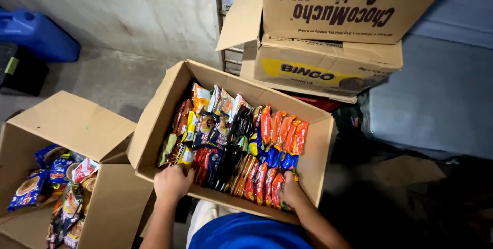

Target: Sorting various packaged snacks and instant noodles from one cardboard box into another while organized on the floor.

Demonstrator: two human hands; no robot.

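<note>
Both hands sit at the near edge of the open cardboard box (154, 125), the one nearest the body. The left hand (173, 182) curls over that rim with its fingers folded down onto the packets just inside; whether it pinches a packet or only grips the cardboard I cannot tell. The right hand (291, 190) presses in among the upright orange and red snack packets (262, 182) beside it, its fingers hidden between them, so its hold is unclear too. To handle such a load well, I judge it best to keep both hands low on the near wall and move evenly, since the packets stand loosely on edge in rows and would slump if the box tipped. Beyond the hands the box is packed nearly full: orange and blue packets (282, 136) on the right, dark ones in the middle, yellow and brown at the far left corner. Left of the left hand stands a second open box (67, 125) with blue packets; beyond the full box, two closed cartons (328, 64) are stacked.
</note>
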